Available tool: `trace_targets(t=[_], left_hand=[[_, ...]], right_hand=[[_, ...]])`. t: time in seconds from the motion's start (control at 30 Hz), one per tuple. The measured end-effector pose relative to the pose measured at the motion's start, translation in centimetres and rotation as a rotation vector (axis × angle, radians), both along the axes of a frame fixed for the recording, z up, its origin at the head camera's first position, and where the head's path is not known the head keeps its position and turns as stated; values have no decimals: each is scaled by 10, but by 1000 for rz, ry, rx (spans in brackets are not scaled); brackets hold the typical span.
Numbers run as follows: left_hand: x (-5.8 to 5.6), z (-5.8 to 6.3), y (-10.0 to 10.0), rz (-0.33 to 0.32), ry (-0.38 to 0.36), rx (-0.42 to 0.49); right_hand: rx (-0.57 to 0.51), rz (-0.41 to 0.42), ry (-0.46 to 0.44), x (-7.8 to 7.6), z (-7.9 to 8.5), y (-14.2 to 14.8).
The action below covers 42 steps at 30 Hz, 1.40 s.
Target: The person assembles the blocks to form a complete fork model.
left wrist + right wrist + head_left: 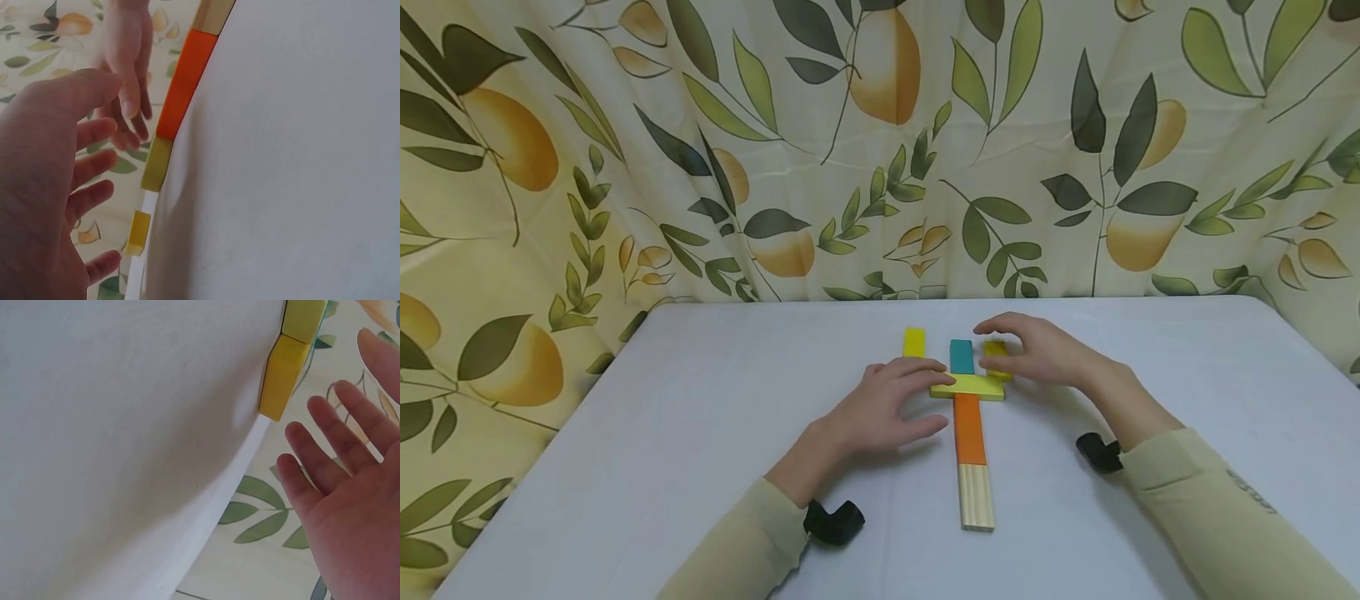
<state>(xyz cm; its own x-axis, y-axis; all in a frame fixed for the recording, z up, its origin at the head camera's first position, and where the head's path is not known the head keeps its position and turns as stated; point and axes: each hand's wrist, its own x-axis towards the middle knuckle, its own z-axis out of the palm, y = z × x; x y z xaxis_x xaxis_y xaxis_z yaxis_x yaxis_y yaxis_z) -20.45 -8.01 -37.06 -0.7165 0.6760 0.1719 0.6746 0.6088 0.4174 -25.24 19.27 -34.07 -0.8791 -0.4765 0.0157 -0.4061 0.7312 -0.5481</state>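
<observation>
Flat wooden blocks lie on the white table in a cross-like layout. A yellow-green block point(977, 387) lies crosswise, with a teal block point(962, 357) beyond it. On the near side an orange block point(969, 429) runs into a plain wood block point(976, 500). One yellow block point(914, 342) lies at the upper left, beyond the left fingers; another yellow block point(282, 378) sits at the crosspiece's right end. My left hand point(895, 406) hovers with loosely spread fingers, fingertips overlapping the crosspiece's left end. My right hand point(1048, 350) is by the right yellow block, fingers extended, palm empty in the right wrist view.
A white cloth covers the table point(662, 450), its far edge just beyond the blocks. Behind hangs a curtain point(865, 183) printed with fruit and leaves. Black wrist cameras show at the left sleeve point(737, 542) and the right sleeve point(1210, 492).
</observation>
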Motion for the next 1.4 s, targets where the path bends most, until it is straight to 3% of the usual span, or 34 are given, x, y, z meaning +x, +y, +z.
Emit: trace_targets(t=[0.37,0.73,1.4], left_hand=[[-12,1,-7,25,-9,72],[-24,0,-10,104,-38,71],[-44,-2,-13,156,-13,79]], right_hand=[[-6,15,22,8,5,5],[23,30,26,18,7,0],[67,75,26,33,5,-10]])
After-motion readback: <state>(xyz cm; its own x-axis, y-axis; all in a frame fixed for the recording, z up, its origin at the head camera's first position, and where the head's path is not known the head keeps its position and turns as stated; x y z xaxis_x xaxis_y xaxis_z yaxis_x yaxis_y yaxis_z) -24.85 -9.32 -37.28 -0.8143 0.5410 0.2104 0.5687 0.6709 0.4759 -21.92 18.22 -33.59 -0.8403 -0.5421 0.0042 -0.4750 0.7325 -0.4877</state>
